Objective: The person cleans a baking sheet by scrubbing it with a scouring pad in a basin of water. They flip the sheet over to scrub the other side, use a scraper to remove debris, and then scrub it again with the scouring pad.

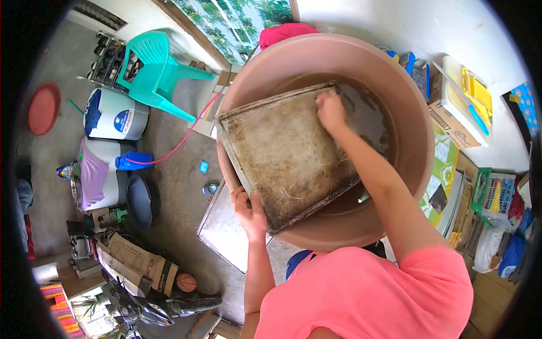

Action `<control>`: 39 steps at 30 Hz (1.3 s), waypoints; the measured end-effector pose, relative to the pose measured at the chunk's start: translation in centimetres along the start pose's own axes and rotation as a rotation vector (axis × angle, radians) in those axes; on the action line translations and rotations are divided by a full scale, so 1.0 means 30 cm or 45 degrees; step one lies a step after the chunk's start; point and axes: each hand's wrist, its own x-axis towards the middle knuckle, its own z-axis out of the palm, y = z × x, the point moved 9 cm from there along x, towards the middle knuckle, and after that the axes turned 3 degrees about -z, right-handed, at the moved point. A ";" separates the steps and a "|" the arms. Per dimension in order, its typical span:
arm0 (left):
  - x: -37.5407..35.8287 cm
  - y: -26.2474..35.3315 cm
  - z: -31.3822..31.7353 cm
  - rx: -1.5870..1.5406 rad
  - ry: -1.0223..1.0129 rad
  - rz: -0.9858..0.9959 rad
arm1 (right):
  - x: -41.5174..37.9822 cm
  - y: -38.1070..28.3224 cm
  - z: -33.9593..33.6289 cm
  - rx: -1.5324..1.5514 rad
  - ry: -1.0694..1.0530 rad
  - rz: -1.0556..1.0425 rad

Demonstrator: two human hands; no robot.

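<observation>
A large, stained baking tray point(285, 155) lies tilted across a wide brown plastic tub point(416, 141), partly over its left rim. Murky water point(370, 116) shows in the tub beyond the tray. My left hand point(248, 214) grips the tray's near left edge, thumb on top. Closed in a fist, my right hand point(331, 112) presses on the tray's surface near its far right corner. Whatever may be inside that fist is hidden.
Another flat tray point(226, 226) lies on the floor left of the tub. A green plastic chair point(155, 70) stands at the upper left, with a pink hose point(180, 141) nearby. A cardboard box with a knife point(460, 93) on top is at right.
</observation>
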 end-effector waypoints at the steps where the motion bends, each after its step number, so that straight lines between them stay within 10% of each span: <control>1: -0.002 0.002 -0.004 -0.001 -0.006 -0.009 | -0.087 -0.124 0.005 0.020 -0.034 -0.101; 5: -0.001 -0.010 -0.002 0.002 0.002 0.019 | -0.450 -0.639 -0.135 0.471 -0.487 -0.690; 12: 0.000 -0.019 0.000 0.053 -0.023 0.043 | -0.091 -0.744 0.101 0.506 -0.176 -0.583; 22: -0.004 -0.029 0.004 0.168 -0.004 0.108 | -0.226 -0.809 0.091 0.392 -0.532 -0.438; 26: 0.003 -0.040 0.005 0.115 0.004 0.099 | 0.039 -0.856 0.152 0.432 -0.018 -0.563; 33: 0.003 -0.042 0.002 0.083 0.032 0.106 | -0.485 -0.673 -0.182 0.502 -0.418 -0.655; 37: 0.000 -0.025 0.000 0.090 0.043 0.107 | -0.397 -0.054 -0.203 -0.057 -0.733 0.162; 39: -0.009 -0.011 -0.008 0.089 0.050 0.096 | -0.353 0.047 -0.222 -0.237 -0.461 0.120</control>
